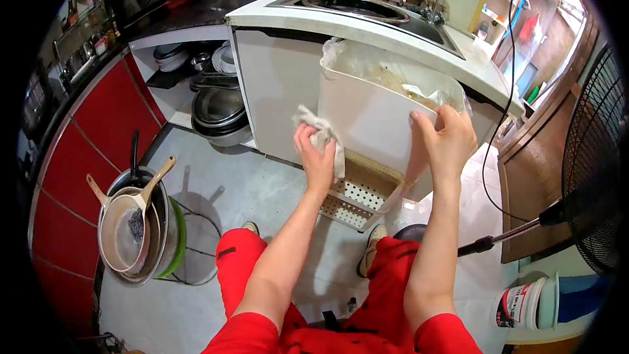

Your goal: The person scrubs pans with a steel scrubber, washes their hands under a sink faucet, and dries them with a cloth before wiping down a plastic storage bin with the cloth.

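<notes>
A crumpled whitish cloth (321, 132) is bunched in my left hand (316, 162), close to the front of a white pull-out bin drawer (373, 115). The drawer stands out from under the sink counter, with a clear plastic liner and some waste inside its top. On the drawer's upper right rim, my right hand (452, 137) pinches the edge between thumb and fingers. Below the drawer front sits a perforated white rack (360, 190), part of the same pull-out.
Pans (124, 233) are stacked on a stand at the left. An open cabinet (177, 101) holds pots and bowls. The sink (367, 10) is above. A black fan (590, 157), a hanging cable and a white bucket (521, 305) are at the right.
</notes>
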`<state>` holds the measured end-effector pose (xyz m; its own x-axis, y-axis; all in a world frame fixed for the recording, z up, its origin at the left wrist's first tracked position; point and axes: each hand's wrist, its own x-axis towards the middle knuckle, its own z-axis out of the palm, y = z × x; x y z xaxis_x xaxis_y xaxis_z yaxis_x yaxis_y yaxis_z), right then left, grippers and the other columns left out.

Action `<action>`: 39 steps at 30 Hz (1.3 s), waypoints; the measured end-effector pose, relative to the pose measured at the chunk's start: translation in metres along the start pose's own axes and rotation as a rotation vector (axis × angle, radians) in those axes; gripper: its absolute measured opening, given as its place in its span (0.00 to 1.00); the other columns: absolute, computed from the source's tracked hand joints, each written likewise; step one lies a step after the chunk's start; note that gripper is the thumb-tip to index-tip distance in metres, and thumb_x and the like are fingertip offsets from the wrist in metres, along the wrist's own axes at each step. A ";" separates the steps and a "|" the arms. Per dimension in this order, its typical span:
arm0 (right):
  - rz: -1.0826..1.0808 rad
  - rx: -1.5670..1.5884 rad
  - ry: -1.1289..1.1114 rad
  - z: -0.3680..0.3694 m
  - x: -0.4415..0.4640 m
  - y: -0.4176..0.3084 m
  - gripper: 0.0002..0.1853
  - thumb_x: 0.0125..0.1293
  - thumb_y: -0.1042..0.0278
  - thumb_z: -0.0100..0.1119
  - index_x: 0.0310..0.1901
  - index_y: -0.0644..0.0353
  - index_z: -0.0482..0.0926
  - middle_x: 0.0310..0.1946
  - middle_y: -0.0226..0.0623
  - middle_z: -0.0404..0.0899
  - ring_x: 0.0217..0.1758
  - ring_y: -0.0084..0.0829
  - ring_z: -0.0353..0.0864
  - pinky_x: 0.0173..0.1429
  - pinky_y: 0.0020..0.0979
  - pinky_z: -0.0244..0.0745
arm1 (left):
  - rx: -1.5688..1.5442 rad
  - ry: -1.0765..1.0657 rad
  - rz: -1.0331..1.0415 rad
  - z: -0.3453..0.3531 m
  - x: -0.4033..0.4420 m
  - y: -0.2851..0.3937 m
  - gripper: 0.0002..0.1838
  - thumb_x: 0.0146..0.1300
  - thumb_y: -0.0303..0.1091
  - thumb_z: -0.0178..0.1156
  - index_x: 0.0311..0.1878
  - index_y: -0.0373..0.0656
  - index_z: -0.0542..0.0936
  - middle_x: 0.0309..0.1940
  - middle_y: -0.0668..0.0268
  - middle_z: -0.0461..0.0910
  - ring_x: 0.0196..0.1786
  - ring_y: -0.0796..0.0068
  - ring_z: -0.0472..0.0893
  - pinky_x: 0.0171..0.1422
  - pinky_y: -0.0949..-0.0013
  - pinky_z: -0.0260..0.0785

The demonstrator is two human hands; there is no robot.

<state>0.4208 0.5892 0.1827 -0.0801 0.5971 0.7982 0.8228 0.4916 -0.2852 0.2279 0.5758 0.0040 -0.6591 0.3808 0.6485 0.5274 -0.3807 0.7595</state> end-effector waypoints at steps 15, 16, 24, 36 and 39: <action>-0.013 -0.016 0.024 0.000 0.000 -0.009 0.18 0.47 0.51 0.72 0.26 0.58 0.80 0.23 0.37 0.75 0.31 0.38 0.75 0.41 0.39 0.69 | -0.056 -0.005 0.242 -0.004 0.086 0.084 0.25 0.55 0.29 0.63 0.57 0.41 0.70 0.58 0.56 0.69 0.61 0.58 0.67 0.68 0.57 0.52; -0.011 -0.020 0.016 0.001 0.000 -0.009 0.18 0.47 0.51 0.72 0.26 0.58 0.80 0.23 0.37 0.75 0.31 0.38 0.75 0.41 0.39 0.69 | -0.020 0.028 0.231 -0.002 0.078 0.070 0.25 0.56 0.30 0.62 0.58 0.41 0.69 0.58 0.56 0.69 0.60 0.57 0.67 0.67 0.56 0.53; -0.072 -0.007 0.084 0.011 0.001 0.006 0.18 0.46 0.52 0.73 0.28 0.59 0.81 0.23 0.38 0.75 0.32 0.40 0.74 0.42 0.39 0.68 | 0.101 -0.090 -0.151 -0.009 -0.027 -0.056 0.26 0.61 0.34 0.57 0.62 0.39 0.66 0.59 0.52 0.68 0.62 0.51 0.65 0.68 0.55 0.52; -0.014 -0.005 0.084 0.010 0.000 0.019 0.19 0.44 0.50 0.74 0.27 0.58 0.81 0.20 0.36 0.70 0.26 0.37 0.70 0.31 0.36 0.65 | -0.078 -0.275 -0.469 -0.029 -0.012 -0.054 0.27 0.56 0.33 0.64 0.59 0.38 0.71 0.52 0.53 0.77 0.54 0.55 0.77 0.61 0.63 0.67; -0.002 0.036 0.084 0.010 0.002 0.021 0.20 0.44 0.50 0.74 0.27 0.58 0.81 0.19 0.35 0.68 0.26 0.35 0.69 0.31 0.36 0.65 | -0.301 -0.205 -0.346 -0.022 0.009 -0.007 0.28 0.55 0.33 0.65 0.59 0.38 0.70 0.53 0.55 0.75 0.57 0.56 0.74 0.64 0.63 0.64</action>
<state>0.4319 0.6070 0.1732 -0.0329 0.5417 0.8399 0.8017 0.5162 -0.3015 0.2062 0.5633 0.0035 -0.6331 0.6740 0.3807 0.0986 -0.4176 0.9033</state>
